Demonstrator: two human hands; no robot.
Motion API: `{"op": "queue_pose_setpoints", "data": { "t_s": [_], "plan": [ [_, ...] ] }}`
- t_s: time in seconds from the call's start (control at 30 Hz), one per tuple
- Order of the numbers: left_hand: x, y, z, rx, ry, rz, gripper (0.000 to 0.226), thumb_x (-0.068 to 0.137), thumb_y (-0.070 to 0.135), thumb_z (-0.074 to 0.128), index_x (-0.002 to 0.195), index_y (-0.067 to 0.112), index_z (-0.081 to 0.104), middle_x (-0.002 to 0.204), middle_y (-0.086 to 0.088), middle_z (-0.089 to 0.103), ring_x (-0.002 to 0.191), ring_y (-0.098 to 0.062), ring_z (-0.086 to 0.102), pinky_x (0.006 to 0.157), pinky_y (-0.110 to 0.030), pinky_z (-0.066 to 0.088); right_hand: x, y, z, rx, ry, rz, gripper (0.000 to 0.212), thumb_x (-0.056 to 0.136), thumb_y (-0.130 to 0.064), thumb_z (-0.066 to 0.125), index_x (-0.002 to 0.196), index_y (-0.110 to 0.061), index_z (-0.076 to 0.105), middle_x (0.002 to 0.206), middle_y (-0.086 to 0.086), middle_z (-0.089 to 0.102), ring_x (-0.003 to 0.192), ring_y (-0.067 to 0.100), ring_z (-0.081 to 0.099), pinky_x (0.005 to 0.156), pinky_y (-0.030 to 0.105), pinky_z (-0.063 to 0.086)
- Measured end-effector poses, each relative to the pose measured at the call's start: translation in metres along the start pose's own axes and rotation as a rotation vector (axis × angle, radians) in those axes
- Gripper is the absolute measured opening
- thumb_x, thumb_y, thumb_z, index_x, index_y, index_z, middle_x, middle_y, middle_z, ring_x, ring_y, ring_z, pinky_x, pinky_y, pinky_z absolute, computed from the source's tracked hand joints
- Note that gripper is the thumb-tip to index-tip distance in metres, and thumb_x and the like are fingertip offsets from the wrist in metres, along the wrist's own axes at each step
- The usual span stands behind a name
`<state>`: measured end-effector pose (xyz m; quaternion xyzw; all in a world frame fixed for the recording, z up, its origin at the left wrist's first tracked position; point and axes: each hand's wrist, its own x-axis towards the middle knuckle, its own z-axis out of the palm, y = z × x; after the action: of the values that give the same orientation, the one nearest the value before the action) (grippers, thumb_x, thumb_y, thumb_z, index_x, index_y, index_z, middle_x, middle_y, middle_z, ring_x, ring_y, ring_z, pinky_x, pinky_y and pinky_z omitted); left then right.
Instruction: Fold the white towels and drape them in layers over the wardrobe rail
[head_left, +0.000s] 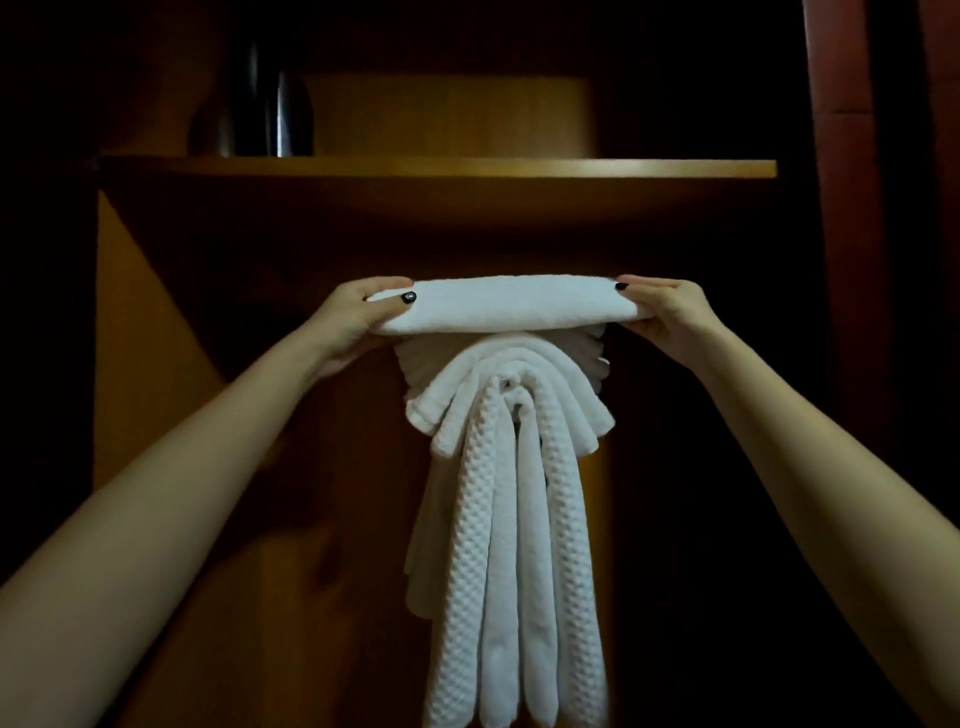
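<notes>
Folded towel (509, 304) held level, just above the draped towels (511, 467), mid-wardrobe under the shelf (436, 169). Left hand (358, 317) grip is clamped on its left end, right hand (665, 317) grip on its right end: thumbs on top, fingers underneath. Judgement: light, soft terry with no stiffness, so it will sag and unfold if held at one end only. Keep hold of both ends, or support it from below along the fold. The stack under it is bulky and could slide off. The rail itself is hidden by cloth. Count: one towel in hand. Draped: several nested layers, some waffle weave, some smooth; exact number cannot tell. One dark vessel (260, 104) on the shelf, far left.
</notes>
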<state>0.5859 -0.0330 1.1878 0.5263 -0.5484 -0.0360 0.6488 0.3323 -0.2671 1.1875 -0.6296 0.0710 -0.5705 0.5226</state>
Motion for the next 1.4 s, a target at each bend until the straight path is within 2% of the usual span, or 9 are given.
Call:
{"op": "queue_pose_setpoints", "data": {
  "t_s": [0.33, 0.47, 0.57, 0.67, 0.77, 0.93, 1.17, 1.3, 1.4],
  "plan": [
    [-0.021, -0.071, 0.027, -0.205, 0.054, -0.179, 0.022, 0.096, 0.016, 0.056, 0.111, 0.003, 0.066, 0.092, -0.002, 0.069, 0.076, -0.007, 0.062, 0.055, -0.015, 0.05, -0.023, 0.078, -0.004, -0.094, -0.138, 0.265, 0.01, 0.09, -0.002, 0.062, 0.083, 0.004, 0.066, 0.076, 0.011, 0.064, 0.063, 0.018, 0.061, 0.052, 0.024, 0.052],
    [-0.022, -0.078, 0.023, 0.199, 0.074, -0.05, 0.038, 0.095, 0.031, 0.059, 0.091, -0.006, 0.067, 0.088, -0.007, 0.062, 0.077, -0.015, 0.056, 0.067, -0.024, 0.044, -0.027, 0.095, -0.002, -0.405, -0.1, 0.068, 0.058, 0.089, -0.055, 0.054, 0.076, 0.002, 0.06, 0.074, 0.01, 0.053, 0.062, 0.021, 0.048, 0.059, 0.031, 0.041],
    [-0.017, -0.074, 0.024, 0.497, 0.195, 0.117, 0.025, 0.097, 0.024, 0.057, 0.09, 0.004, 0.069, 0.124, 0.004, 0.045, 0.109, -0.01, 0.051, 0.087, -0.022, 0.041, -0.03, 0.09, 0.004, -0.592, -0.035, -0.205, 0.065, 0.097, -0.053, 0.045, 0.062, 0.001, 0.054, 0.077, 0.005, 0.055, 0.061, 0.01, 0.05, 0.059, 0.028, 0.041],
    [-0.014, -0.066, 0.035, 0.557, 0.098, 0.275, 0.035, 0.1, 0.027, 0.048, 0.128, 0.009, 0.06, 0.135, 0.006, 0.046, 0.125, -0.009, 0.046, 0.097, -0.008, 0.034, -0.042, 0.076, 0.02, -0.641, -0.077, -0.319, 0.044, 0.102, -0.045, 0.041, 0.075, -0.02, 0.065, 0.09, -0.013, 0.059, 0.078, -0.002, 0.054, 0.07, 0.016, 0.041],
    [-0.016, -0.076, 0.05, 0.508, -0.056, 0.263, 0.071, 0.091, 0.065, 0.041, 0.148, 0.023, 0.037, 0.149, 0.006, 0.042, 0.135, -0.009, 0.039, 0.11, -0.025, 0.034, -0.049, 0.085, 0.03, -0.576, -0.208, -0.289, 0.033, 0.102, -0.046, 0.038, 0.121, -0.03, 0.06, 0.103, -0.023, 0.06, 0.092, -0.01, 0.055, 0.068, 0.002, 0.039],
    [-0.025, -0.091, 0.064, 0.451, -0.13, 0.166, 0.103, 0.07, 0.091, 0.032, 0.153, 0.032, 0.016, 0.158, 0.006, 0.026, 0.144, -0.01, 0.027, 0.117, -0.036, 0.026, -0.062, 0.096, 0.032, -0.533, -0.247, -0.256, 0.047, 0.099, -0.056, 0.037, 0.139, -0.035, 0.047, 0.13, -0.017, 0.057, 0.119, 0.004, 0.054, 0.097, 0.028, 0.045],
    [-0.065, -0.063, 0.046, 0.754, 0.02, 0.22, 0.071, 0.098, 0.052, 0.043, 0.153, 0.012, 0.022, 0.159, -0.007, 0.024, 0.146, -0.021, 0.021, 0.12, -0.039, 0.018, -0.094, 0.06, 0.041, -0.751, -0.123, -0.324, 0.04, 0.1, -0.044, 0.043, 0.126, -0.015, 0.053, 0.113, 0.007, 0.057, 0.108, 0.023, 0.051, 0.088, 0.037, 0.041],
    [-0.124, -0.051, 0.026, 1.042, 0.01, 0.245, 0.059, 0.102, 0.042, 0.036, 0.153, 0.013, 0.024, 0.161, -0.005, 0.019, 0.148, -0.019, 0.013, 0.12, -0.033, 0.011, -0.142, 0.05, 0.063, -0.906, -0.172, -0.414, 0.054, 0.098, -0.033, 0.051, 0.145, -0.008, 0.041, 0.147, 0.013, 0.042, 0.14, 0.027, 0.031, 0.114, 0.042, 0.027],
    [-0.187, -0.043, 0.0, 1.19, -0.036, 0.181, 0.06, 0.102, 0.044, 0.035, 0.153, 0.016, 0.022, 0.161, -0.002, 0.017, 0.149, -0.018, 0.01, 0.121, -0.036, 0.01, -0.198, 0.042, 0.094, -0.878, -0.281, -0.371, 0.054, 0.098, -0.028, 0.053, 0.146, -0.009, 0.04, 0.148, 0.012, 0.042, 0.14, 0.024, 0.032, 0.112, 0.033, 0.025]
  ]
}}
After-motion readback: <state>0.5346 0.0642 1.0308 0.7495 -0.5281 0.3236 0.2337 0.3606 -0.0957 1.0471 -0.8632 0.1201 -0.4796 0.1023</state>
